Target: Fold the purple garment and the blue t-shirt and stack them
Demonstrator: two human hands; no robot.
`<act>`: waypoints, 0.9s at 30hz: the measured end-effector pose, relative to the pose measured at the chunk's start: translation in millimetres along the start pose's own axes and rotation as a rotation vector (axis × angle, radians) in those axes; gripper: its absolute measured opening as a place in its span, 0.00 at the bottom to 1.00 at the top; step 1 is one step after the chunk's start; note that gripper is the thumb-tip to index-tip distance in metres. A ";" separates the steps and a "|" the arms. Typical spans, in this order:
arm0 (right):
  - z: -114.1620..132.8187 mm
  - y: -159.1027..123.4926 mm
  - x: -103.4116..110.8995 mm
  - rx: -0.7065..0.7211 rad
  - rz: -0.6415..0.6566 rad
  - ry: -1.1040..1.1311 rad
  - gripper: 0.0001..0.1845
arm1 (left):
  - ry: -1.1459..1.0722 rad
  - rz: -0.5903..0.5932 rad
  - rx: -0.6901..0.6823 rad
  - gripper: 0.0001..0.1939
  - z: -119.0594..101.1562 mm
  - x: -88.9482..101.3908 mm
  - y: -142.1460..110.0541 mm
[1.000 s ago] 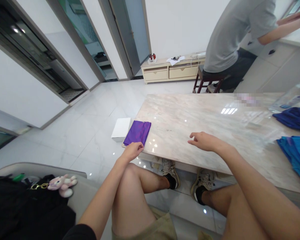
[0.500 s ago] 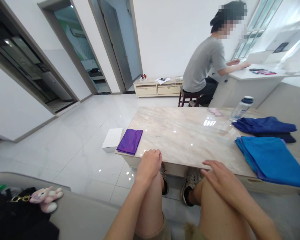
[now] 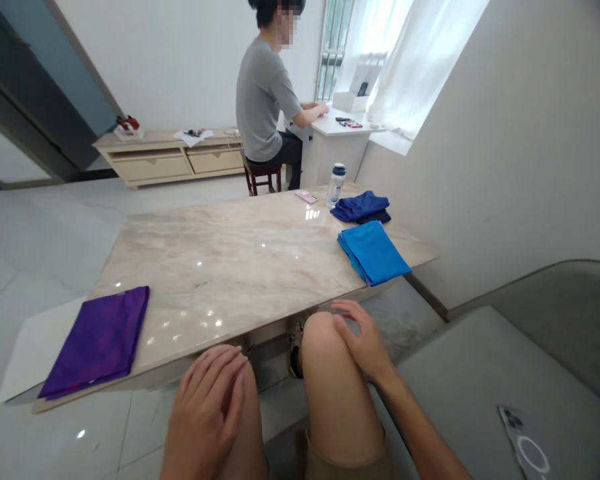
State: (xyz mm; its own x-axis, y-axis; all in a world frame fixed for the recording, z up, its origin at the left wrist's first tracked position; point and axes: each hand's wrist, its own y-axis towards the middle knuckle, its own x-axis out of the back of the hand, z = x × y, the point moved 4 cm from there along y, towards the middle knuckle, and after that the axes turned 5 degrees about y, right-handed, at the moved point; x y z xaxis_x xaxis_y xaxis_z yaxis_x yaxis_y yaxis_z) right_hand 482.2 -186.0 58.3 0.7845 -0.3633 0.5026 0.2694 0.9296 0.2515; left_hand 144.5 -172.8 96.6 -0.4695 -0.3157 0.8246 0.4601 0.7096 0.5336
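My left hand (image 3: pixel 207 400) lies over my left knee, fingers stretched out, holding nothing. Against the side of my right knee rests my right hand (image 3: pixel 363 340), its fingers extended and apart. In front of my knees is a marble-topped table (image 3: pixel 220 260). A folded purple cloth (image 3: pixel 103 337) lies at its left end, ahead and to the left of my left hand. Toward the right end is a stack of folded bright blue cloth (image 3: pixel 375 250), beyond my right hand. Behind that stack sits a bundled dark blue cloth (image 3: pixel 363 205).
A water bottle (image 3: pixel 336 185) and a pink phone (image 3: pixel 307 197) stand near the table's far edge. Another phone (image 3: pixel 523 443) lies on the grey sofa (image 3: pixel 460 373). A person in a grey shirt (image 3: pixel 267 100) sits at a white desk (image 3: pixel 330 143). A white box (image 3: pixel 35 347) is beyond the table's left end.
The view has swung to the right, so the sofa and its phone now show. My hands stay on my knees, and the left one looks flatter. The cloths appear unmoved on the table.
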 end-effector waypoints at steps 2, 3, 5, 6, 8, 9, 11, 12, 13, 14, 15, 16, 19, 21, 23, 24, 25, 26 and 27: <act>-20.4 38.9 23.0 -0.030 -0.099 -0.150 0.17 | 0.009 -0.006 0.011 0.13 6.3 2.9 -0.8; -30.6 58.8 34.8 -0.050 -0.140 -0.266 0.16 | 0.014 -0.007 0.011 0.13 10.6 3.6 -1.4; -50.3 94.4 56.4 -0.143 -0.210 -0.480 0.17 | 0.024 -0.007 -0.001 0.13 20.2 3.7 -3.4; -58.9 108.6 64.4 -0.194 -0.229 -0.572 0.19 | 0.025 -0.011 -0.011 0.14 24.9 3.4 -4.8; -72.7 129.0 72.3 -0.279 -0.223 -0.726 0.24 | 0.020 -0.022 -0.026 0.14 32.8 2.4 -8.7; -78.2 135.5 72.3 -0.308 -0.198 -0.791 0.26 | 0.014 -0.028 -0.028 0.15 35.7 2.0 -10.7; -87.4 142.7 68.5 -0.351 -0.130 -0.901 0.25 | -0.006 -0.027 -0.011 0.15 39.7 1.1 -14.2; -91.0 144.6 66.3 -0.368 -0.097 -0.942 0.25 | -0.018 -0.021 0.005 0.16 41.0 0.6 -15.3; -93.9 145.9 64.9 -0.382 -0.070 -0.969 0.24 | -0.028 -0.014 0.023 0.16 41.9 0.3 -16.1; -96.0 147.2 64.7 -0.395 -0.048 -0.982 0.24 | -0.037 -0.010 0.041 0.17 42.5 0.2 -16.4; -97.1 148.9 66.0 -0.408 -0.036 -0.977 0.25 | -0.045 -0.006 0.058 0.17 42.9 0.1 -16.5; -97.1 150.9 68.9 -0.423 -0.037 -0.956 0.25 | -0.051 -0.006 0.071 0.17 43.1 0.3 -16.4; -88.8 160.4 86.9 -0.462 -0.125 -0.835 0.26 | -0.044 -0.005 0.089 0.16 42.8 1.0 -15.1; -75.8 169.4 103.6 -0.446 -0.219 -0.754 0.27 | -0.021 -0.010 0.109 0.14 43.1 1.9 -13.8; -58.6 179.7 121.0 -0.401 -0.297 -0.701 0.28 | 0.004 -0.030 0.134 0.13 43.6 3.6 -12.8; -49.2 185.0 129.2 -0.375 -0.323 -0.682 0.28 | 0.011 -0.043 0.142 0.13 43.5 4.6 -12.6; -39.7 190.1 136.3 -0.346 -0.342 -0.664 0.28 | 0.012 -0.054 0.148 0.12 43.2 5.5 -12.8; -30.3 195.0 141.8 -0.313 -0.353 -0.641 0.27 | 0.010 -0.066 0.151 0.12 42.4 6.3 -13.3; -21.0 199.2 145.4 -0.276 -0.361 -0.603 0.25 | 0.004 -0.076 0.154 0.12 41.4 7.0 -14.2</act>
State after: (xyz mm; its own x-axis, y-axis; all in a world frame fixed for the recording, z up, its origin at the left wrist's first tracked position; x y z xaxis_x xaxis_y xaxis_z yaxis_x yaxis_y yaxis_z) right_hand 661.6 -52.3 164.1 0.2001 -0.5453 0.8140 0.6445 0.6990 0.3098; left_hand 103.5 -159.1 87.0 -0.4953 -0.3745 0.7839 0.3019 0.7718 0.5596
